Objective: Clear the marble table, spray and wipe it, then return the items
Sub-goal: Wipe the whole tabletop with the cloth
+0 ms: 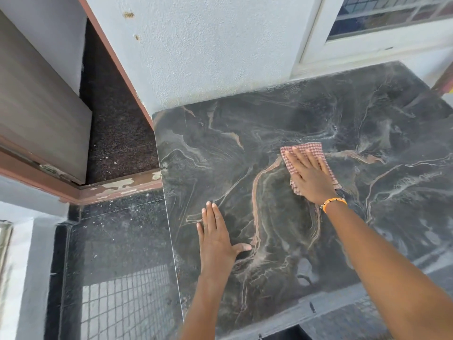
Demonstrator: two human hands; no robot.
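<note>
Checked red-and-white cloth [309,161] is lying flat on the marble table [269,133], and the right hand [309,179] is pressing down on it with straight, slightly spread fingers, palm flat, gripping nothing. Most of the cloth is showing beyond the fingertips and along the right side of the hand, with a frilled edge peeking out near the wrist, which is wearing an orange and white beaded bracelet [333,202]. Nearer the table's left edge, well apart from the cloth, the left hand [218,238] is resting flat on the bare stone, fingers straight and together, thumb sticking out to the right, holding nothing. Dark grey stone with pale and rust-coloured veins is filling the middle and right of the view, with faint wet streaks and droplets showing toward the far side. Behind it a white textured wall [208,50] is rising, with a window [392,15] at upper right. To the left, a speckled dark floor [117,133] is showing beside a reddish-brown door frame [117,187].
</note>
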